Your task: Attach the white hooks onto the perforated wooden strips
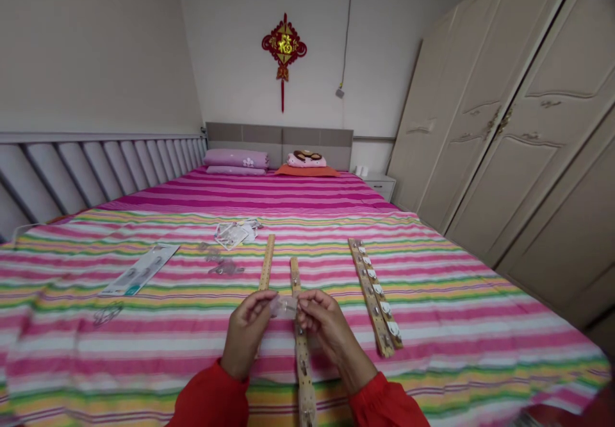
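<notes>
Clear plastic clip-like piece [283, 306] pinched btwn both hands, held just above pink-striped multicolour bedspread [432, 324], exact shape hard to tell. L hand [247, 331] & R hand [329, 324] both closed on it w/ fingers curled, fingertips nearly meeting round it; red sleeves [211, 398] at wrists. Long perforated wooden strip [302, 356] runs right under R hand, can't tell if touching; 2nd perforated wooden strip [266, 263] sticks out just past L hand, lower part hidden behind it. 3rd wooden strip w/ row of round white pieces [375, 295] lies slanted to the right on bed. Further left: white-and-blue packaging card [139, 270], small heap of paper & clear packets [235, 233], loose clear plastic bits [225, 267], another clear bit [108, 313]. Far end: pink pillows [235, 159], red knot wall hanging [284, 49]; cream wardrobe [509, 106] along right side
</notes>
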The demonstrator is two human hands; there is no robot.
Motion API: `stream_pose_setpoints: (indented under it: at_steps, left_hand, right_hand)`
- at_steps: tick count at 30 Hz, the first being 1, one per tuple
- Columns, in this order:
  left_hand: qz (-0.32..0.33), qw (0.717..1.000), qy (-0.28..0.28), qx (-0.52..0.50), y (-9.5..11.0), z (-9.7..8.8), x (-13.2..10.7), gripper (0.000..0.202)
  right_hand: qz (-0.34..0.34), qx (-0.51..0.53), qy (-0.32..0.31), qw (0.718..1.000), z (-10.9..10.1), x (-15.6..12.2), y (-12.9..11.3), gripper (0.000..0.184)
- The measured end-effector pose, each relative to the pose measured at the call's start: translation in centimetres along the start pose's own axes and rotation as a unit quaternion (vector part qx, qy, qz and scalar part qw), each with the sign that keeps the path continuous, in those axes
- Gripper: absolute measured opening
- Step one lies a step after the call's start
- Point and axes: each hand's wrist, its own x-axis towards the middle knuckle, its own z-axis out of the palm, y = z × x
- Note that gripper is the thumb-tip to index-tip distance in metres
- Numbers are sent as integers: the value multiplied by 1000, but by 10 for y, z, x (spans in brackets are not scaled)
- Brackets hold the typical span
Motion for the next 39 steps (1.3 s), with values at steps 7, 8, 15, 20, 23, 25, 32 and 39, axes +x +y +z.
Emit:
stream_pose_setpoints:
  at_steps: [7, 8, 15, 20, 23, 25, 32, 39]
  left_hand:
    - [-55, 997, 7, -50, -12, 6, 0, 29]
    - [-58, 997, 3, -46, -12, 7, 0, 29]
    - [-75, 996, -32, -30, -15, 10, 2, 24]
    - [-120, 988, -90, -44, -15, 11, 15, 27]
    - [-179, 976, -87, -86, -14, 14, 23, 39]
    - [-203, 971, -60, -111, -16, 17, 28, 42]
    - [-187, 981, -24, -49, -43, 26, 49, 38]
    - [-201, 979, -3, -23, -57, 38, 97, 29]
  right_hand:
    - [20, 53, 16, 998, 5, -4, 10, 24]
    - [22, 59, 20, 998, 5, -4, 10, 25]
    - [40, 7, 19, 999, -1, -8, 7, 26]
    - [58, -42, 12, 997, -9, -4, 8, 23]
    - [63, -24, 14, 998, -12, 4, 7, 24]
    - [63, -9, 23, 998, -14, 12, 8, 27]
    - [20, -37, 68, 997, -21, 49, 14, 29]
    - [9, -139, 89, 986, -37, 97, 17, 22]
